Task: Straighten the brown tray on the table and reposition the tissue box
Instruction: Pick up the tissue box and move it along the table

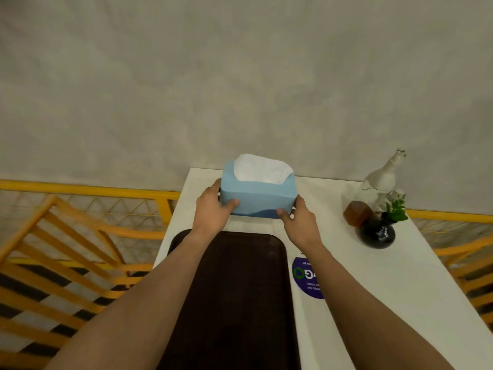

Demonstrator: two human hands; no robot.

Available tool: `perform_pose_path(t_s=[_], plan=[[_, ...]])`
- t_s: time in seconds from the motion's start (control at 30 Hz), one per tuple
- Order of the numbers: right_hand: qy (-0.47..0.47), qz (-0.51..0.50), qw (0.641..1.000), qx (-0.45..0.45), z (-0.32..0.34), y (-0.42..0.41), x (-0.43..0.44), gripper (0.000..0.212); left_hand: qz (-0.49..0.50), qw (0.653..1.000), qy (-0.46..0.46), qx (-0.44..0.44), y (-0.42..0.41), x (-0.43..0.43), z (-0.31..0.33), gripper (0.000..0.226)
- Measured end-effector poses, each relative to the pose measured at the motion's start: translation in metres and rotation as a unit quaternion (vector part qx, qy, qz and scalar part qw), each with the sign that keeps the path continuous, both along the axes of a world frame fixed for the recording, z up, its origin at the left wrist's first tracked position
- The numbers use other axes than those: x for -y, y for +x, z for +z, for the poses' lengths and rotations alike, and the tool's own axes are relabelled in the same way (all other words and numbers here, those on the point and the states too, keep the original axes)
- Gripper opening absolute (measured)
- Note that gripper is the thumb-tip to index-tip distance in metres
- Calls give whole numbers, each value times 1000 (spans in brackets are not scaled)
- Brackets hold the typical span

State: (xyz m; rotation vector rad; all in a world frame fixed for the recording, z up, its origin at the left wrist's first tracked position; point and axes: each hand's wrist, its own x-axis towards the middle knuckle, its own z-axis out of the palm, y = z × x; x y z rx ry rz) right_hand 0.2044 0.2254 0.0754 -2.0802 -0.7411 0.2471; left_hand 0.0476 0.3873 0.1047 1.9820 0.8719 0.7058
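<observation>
Hands, left hand [213, 206] and right hand [298, 218], clasp tissue box [260, 198] at both ends; looks light, soft-sided, so squeeze gently

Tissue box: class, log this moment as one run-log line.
step: reposition tissue box | left hand: grips left end | right hand: grips right end | brown tray: lies nearer, lengthwise | table: white
</observation>
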Motion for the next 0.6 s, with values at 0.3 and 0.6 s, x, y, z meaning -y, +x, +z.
perform_pose_path(t_s=[0.3,0.6], plan=[[1,6,1000,-4,-6,-51,-64,50,-10,999,22,-22,-53,-68,-3,61],[-36,24,999,-7,-27,-55,-102,50,-21,1000,6,-18,-64,-104,-33,58]])
